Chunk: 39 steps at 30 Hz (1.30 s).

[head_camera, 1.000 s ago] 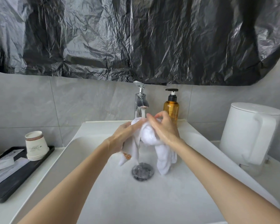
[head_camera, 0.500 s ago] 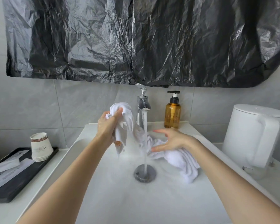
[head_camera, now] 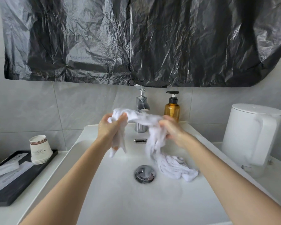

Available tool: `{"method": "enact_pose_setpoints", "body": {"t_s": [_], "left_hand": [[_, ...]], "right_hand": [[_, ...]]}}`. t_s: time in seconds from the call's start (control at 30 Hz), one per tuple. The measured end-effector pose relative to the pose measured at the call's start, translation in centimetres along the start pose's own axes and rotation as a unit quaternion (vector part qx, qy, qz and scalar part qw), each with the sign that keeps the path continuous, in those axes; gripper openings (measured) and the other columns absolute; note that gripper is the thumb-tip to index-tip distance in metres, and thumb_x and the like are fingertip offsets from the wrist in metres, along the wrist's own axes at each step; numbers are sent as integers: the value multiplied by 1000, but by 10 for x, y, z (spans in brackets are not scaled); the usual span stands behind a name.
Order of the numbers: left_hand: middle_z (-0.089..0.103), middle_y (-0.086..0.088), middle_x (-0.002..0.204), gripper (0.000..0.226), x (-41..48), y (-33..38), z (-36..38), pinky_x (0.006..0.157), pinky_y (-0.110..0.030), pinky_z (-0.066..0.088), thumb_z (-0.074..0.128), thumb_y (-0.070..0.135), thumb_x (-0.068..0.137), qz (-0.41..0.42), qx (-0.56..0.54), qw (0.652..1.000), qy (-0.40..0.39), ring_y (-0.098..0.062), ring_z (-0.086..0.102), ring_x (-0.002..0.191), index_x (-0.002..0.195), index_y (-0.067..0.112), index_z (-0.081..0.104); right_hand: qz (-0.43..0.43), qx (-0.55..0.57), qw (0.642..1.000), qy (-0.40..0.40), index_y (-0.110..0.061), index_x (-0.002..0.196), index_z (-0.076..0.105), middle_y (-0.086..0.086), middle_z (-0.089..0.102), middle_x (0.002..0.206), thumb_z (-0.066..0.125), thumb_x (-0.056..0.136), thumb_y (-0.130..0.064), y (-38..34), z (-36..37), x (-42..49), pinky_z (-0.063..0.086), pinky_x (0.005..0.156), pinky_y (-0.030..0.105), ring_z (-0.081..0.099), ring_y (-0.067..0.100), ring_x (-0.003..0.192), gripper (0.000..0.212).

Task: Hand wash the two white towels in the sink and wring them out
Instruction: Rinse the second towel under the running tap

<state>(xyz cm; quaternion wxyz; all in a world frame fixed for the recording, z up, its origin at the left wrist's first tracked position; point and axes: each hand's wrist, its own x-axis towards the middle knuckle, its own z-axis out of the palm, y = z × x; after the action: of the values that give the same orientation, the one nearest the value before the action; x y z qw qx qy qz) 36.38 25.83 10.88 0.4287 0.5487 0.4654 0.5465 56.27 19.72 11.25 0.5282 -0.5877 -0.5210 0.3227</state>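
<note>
A wet white towel (head_camera: 144, 119) is stretched between both hands above the white sink (head_camera: 113, 197), just in front of the chrome tap (head_camera: 142, 109). My left hand (head_camera: 110, 127) grips its left end, bunched, with a tail hanging below. My right hand (head_camera: 172, 129) grips the right part, and white cloth (head_camera: 175, 168) trails from it down into the basin, heaped right of the drain (head_camera: 145, 174). Whether that heap is the same towel or the second one I cannot tell. No water stream shows under the tap.
An amber soap pump bottle (head_camera: 172, 109) stands right of the tap. A white kettle (head_camera: 250, 135) sits on the counter at right. At left, a black tray (head_camera: 15, 181) holds stacked paper cups (head_camera: 40, 150) and packets. Black plastic sheeting (head_camera: 136, 39) covers the wall above.
My right hand, open beside the towel before, now grips it. The towel is pulled taut between both hands in front of the tap. The water stream seen half a second ago is gone.
</note>
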Motion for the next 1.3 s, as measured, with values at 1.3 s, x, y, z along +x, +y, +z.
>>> {"method": "enact_pose_setpoints", "body": {"t_s": [1.3], "left_hand": [[66,11,81,22,-7,12,-2,62,-16,42,64,25,73,51,169,976,-126,1,57,74,93,30,69]], "right_hand": [[122,150,981,-15,-14,84,61,7,64,70,41,91,-7,2,30,-9,55,59,37,61,21,62,22]]}}
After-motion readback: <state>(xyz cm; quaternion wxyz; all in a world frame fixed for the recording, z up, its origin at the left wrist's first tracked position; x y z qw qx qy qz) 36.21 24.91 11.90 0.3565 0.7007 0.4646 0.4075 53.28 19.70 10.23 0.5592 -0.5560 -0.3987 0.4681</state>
